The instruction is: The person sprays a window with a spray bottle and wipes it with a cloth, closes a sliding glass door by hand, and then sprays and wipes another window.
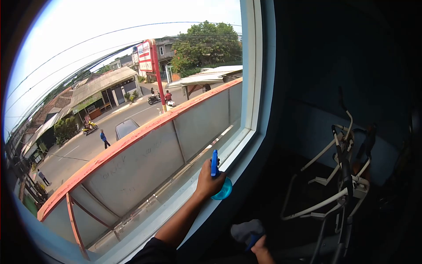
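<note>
My left hand (208,181) reaches out over the window sill, its fingers closed round the neck of a spray bottle. The spray bottle (224,189) has a blue trigger head, which points up, and a translucent turquoise body. Low in the view, away from the window, my right hand (260,244) grips the blue handle of a cleaning tool with a grey cloth-like head (246,229). That tool is slightly blurred, so its exact kind is unclear. Both hands are apart from each other.
The large window frame (254,101) is light blue and white. Beyond it run a grey panel barrier with an orange top rail (132,137) and a street with people, motorbikes and a car (126,128). White-framed exercise equipment (327,200) stands in the dark room at right.
</note>
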`<action>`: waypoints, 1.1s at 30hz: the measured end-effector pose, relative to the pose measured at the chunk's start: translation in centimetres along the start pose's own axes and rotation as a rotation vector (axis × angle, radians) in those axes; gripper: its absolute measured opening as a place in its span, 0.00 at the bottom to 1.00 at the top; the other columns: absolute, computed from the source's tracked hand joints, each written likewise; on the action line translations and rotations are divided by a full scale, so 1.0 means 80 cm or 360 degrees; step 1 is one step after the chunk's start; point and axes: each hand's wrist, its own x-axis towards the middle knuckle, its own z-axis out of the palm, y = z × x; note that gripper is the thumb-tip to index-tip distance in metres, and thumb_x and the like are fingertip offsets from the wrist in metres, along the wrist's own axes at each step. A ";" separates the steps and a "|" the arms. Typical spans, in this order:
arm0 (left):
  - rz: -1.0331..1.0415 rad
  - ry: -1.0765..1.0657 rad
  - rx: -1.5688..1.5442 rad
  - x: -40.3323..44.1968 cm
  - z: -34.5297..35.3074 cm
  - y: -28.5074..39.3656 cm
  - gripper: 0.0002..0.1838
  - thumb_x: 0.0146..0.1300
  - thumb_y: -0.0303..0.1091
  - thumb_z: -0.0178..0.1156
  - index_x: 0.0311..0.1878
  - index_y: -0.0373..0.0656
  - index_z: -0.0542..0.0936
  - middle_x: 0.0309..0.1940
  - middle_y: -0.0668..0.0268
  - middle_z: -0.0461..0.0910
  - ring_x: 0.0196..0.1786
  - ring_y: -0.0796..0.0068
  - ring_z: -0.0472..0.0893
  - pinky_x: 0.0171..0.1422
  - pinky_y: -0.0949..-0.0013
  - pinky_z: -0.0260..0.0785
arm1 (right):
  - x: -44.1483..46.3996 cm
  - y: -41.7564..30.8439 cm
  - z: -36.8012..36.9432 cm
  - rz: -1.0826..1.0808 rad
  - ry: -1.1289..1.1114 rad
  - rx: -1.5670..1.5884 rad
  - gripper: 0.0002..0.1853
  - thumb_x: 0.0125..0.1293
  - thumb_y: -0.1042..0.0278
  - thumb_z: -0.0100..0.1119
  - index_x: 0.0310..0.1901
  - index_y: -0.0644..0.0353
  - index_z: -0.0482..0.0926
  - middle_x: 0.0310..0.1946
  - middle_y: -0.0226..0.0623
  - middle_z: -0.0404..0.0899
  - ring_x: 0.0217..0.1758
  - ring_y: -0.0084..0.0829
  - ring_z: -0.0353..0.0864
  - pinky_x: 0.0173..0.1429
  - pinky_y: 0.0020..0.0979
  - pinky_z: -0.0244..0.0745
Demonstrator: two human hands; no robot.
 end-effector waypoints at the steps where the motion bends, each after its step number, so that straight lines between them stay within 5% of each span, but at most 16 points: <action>1: 0.0018 0.0024 0.0070 -0.023 -0.017 0.001 0.25 0.54 0.29 0.65 0.57 0.39 0.73 0.50 0.55 0.78 0.55 0.59 0.80 0.60 0.59 0.72 | -0.012 0.019 -0.021 -0.0018 0.0081 -0.0018 0.16 0.72 0.49 0.51 0.48 0.53 0.75 0.46 0.32 0.78 0.51 0.29 0.79 0.59 0.35 0.75; 4: -0.0014 0.0043 0.0140 -0.091 -0.065 0.003 0.22 0.56 0.30 0.65 0.55 0.40 0.74 0.50 0.55 0.78 0.54 0.60 0.80 0.59 0.60 0.72 | -0.051 0.053 -0.043 0.0086 -0.0171 -0.0103 0.26 0.69 0.39 0.54 0.50 0.57 0.75 0.50 0.37 0.80 0.55 0.35 0.79 0.65 0.39 0.73; 6: -0.0033 0.0058 0.0006 -0.143 -0.097 0.002 0.23 0.55 0.30 0.65 0.55 0.39 0.74 0.44 0.51 0.79 0.50 0.53 0.81 0.57 0.57 0.73 | -0.083 0.064 -0.028 0.0254 -0.0305 -0.0117 0.26 0.69 0.40 0.54 0.48 0.58 0.75 0.49 0.38 0.80 0.55 0.35 0.79 0.65 0.39 0.72; 10: -0.0187 0.0147 0.0027 -0.254 -0.163 0.018 0.21 0.55 0.29 0.65 0.53 0.39 0.74 0.43 0.54 0.78 0.44 0.61 0.83 0.52 0.60 0.76 | -0.152 0.082 0.018 0.0539 -0.0517 -0.0023 0.21 0.69 0.45 0.53 0.45 0.58 0.76 0.46 0.41 0.81 0.54 0.37 0.80 0.65 0.39 0.72; 14: -0.0287 0.0302 0.0077 -0.351 -0.217 -0.003 0.22 0.58 0.24 0.63 0.56 0.39 0.72 0.48 0.59 0.77 0.45 0.71 0.84 0.53 0.66 0.77 | -0.193 0.118 0.034 0.0759 -0.0716 -0.0171 0.25 0.69 0.39 0.53 0.43 0.58 0.75 0.43 0.41 0.82 0.51 0.37 0.82 0.63 0.39 0.73; 23: -0.0579 0.0944 0.0346 -0.533 -0.313 0.028 0.18 0.54 0.23 0.62 0.49 0.35 0.73 0.42 0.59 0.78 0.42 0.71 0.86 0.49 0.68 0.79 | -0.224 0.181 0.052 0.1337 -0.0952 -0.0210 0.24 0.71 0.45 0.48 0.53 0.58 0.75 0.54 0.41 0.80 0.58 0.37 0.80 0.68 0.39 0.72; 29: -0.0691 0.1286 0.0412 -0.613 -0.352 0.058 0.18 0.54 0.21 0.60 0.50 0.34 0.72 0.44 0.58 0.78 0.41 0.70 0.87 0.47 0.68 0.80 | -0.248 0.208 0.068 0.1483 -0.1429 -0.0084 0.24 0.71 0.49 0.46 0.55 0.61 0.76 0.54 0.44 0.80 0.59 0.43 0.80 0.67 0.44 0.73; 32: -0.0667 0.1448 0.0483 -0.619 -0.366 0.074 0.20 0.54 0.20 0.60 0.51 0.33 0.72 0.44 0.58 0.78 0.42 0.69 0.87 0.47 0.68 0.80 | -0.259 0.204 0.084 0.1564 -0.1644 -0.0066 0.27 0.73 0.47 0.47 0.60 0.62 0.73 0.57 0.42 0.78 0.60 0.38 0.79 0.67 0.41 0.73; 33: -0.0533 0.1468 0.0498 -0.611 -0.375 0.091 0.19 0.54 0.21 0.60 0.50 0.33 0.72 0.44 0.56 0.78 0.41 0.66 0.87 0.47 0.67 0.80 | -0.284 0.177 0.123 0.1422 -0.1537 -0.0272 0.18 0.72 0.56 0.54 0.45 0.66 0.75 0.46 0.55 0.84 0.53 0.49 0.84 0.61 0.45 0.78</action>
